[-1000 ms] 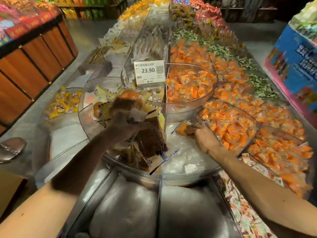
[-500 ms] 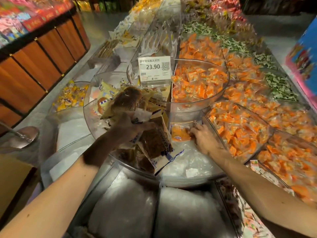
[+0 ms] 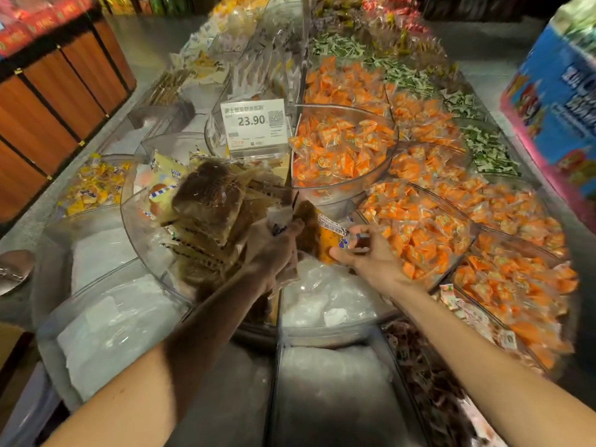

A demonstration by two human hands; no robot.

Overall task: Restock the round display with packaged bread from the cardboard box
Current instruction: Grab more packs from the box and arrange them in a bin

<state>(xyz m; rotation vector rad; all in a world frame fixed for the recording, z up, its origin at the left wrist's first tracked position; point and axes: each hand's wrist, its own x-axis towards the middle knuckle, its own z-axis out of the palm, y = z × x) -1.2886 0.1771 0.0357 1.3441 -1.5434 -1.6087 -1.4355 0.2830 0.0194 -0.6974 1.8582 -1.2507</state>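
The round display (image 3: 129,221) is a clear tiered bin with white-lined compartments. My left hand (image 3: 277,253) grips a bundle of packaged bread (image 3: 209,204), brown loaves in clear wrappers, held over the display's left compartment. My right hand (image 3: 371,256) is just to the right of it and pinches the end of one bread packet (image 3: 329,240) that sticks out of the bundle, thumb below and fingers above. A brown cardboard edge (image 3: 9,346) shows at the lower left; what it holds is hidden.
A 23.90 price tag (image 3: 254,124) stands behind the bundle. Bins of orange packets (image 3: 342,146) fill the right side and yellow packets (image 3: 93,185) lie at the left. A metal scoop (image 3: 13,269) sits far left, a blue carton (image 3: 554,91) far right.
My right hand has come up from the white floor of the compartment and taken hold of a packet at the bundle's edge. The left hand still holds the bundle.
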